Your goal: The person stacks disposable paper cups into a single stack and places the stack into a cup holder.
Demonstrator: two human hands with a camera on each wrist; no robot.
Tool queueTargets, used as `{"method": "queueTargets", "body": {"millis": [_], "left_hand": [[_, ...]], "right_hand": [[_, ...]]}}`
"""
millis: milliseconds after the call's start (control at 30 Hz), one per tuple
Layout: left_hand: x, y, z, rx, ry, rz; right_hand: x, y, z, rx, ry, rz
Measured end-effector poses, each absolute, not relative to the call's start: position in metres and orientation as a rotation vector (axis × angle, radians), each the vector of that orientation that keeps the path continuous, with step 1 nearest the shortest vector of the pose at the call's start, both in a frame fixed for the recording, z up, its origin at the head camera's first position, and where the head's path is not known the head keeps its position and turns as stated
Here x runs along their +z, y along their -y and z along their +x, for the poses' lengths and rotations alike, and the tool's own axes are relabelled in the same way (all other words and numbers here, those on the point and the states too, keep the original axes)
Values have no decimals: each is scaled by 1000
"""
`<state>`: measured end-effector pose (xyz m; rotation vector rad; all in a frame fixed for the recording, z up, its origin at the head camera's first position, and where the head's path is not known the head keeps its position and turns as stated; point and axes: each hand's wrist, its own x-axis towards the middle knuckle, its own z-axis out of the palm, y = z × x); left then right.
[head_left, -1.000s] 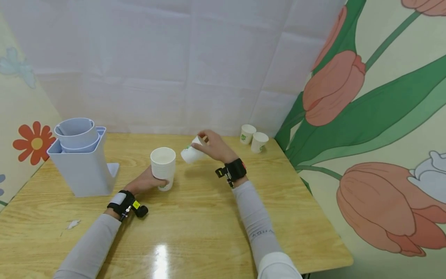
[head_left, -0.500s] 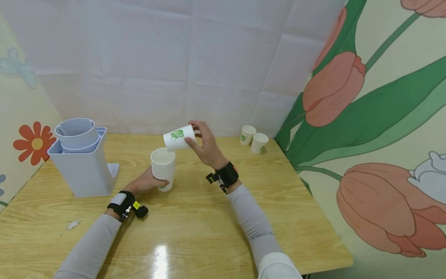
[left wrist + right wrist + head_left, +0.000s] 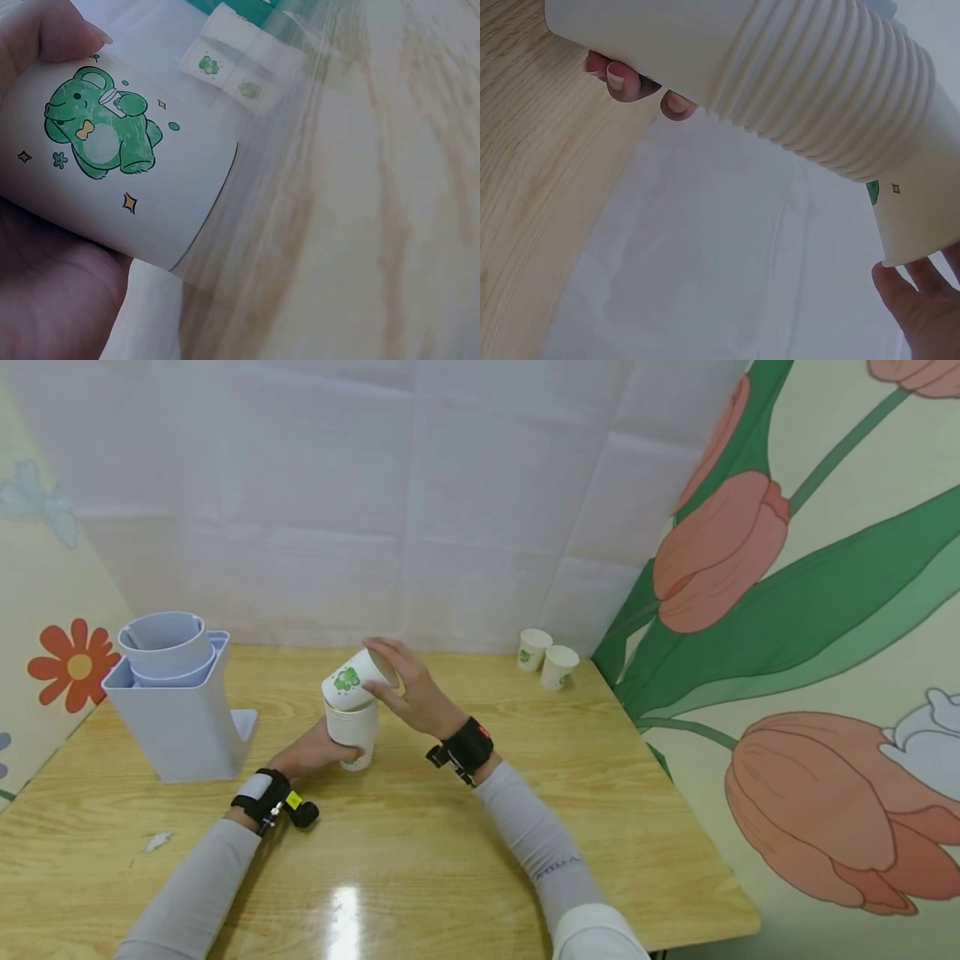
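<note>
My left hand (image 3: 311, 752) grips the lower part of an upright stack of white paper cups (image 3: 352, 731), its thumb around the near side. In the right wrist view the rims of the stack (image 3: 825, 82) show as close ridges. A green cartoon animal marks the stack's lowest cup (image 3: 105, 127) in the left wrist view. By its rim end, my right hand (image 3: 420, 697) holds a single paper cup (image 3: 348, 681) with a green print. That cup leans to the left, its base end at the mouth of the stack.
Two paper cups stand upright at the back right, one cup (image 3: 534, 649) just behind the other cup (image 3: 559, 667). On the left is a pale blue square container (image 3: 183, 735) with round tubs (image 3: 165, 652) in its top. A white sheet (image 3: 322, 527) hangs behind the wooden table (image 3: 420, 860).
My right hand has carried the single cup left from beside the stack, raised it, then lowered it onto the stack's mouth. My left hand and the stack have stayed in place.
</note>
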<state>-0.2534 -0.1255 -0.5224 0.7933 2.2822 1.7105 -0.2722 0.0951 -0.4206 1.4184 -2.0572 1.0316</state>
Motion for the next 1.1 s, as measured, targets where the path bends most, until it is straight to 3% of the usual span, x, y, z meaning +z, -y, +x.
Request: {"method": "queueTargets", "body": {"millis": [600,1100], "left_hand": [[-519,125,-252,1702,-2261,818],[-520,125,-253,1701,-2252,871]], "right_hand": [[-422,-86,-264,873,2119,1587],[-436,-70,-255,672,2306,1560]]}}
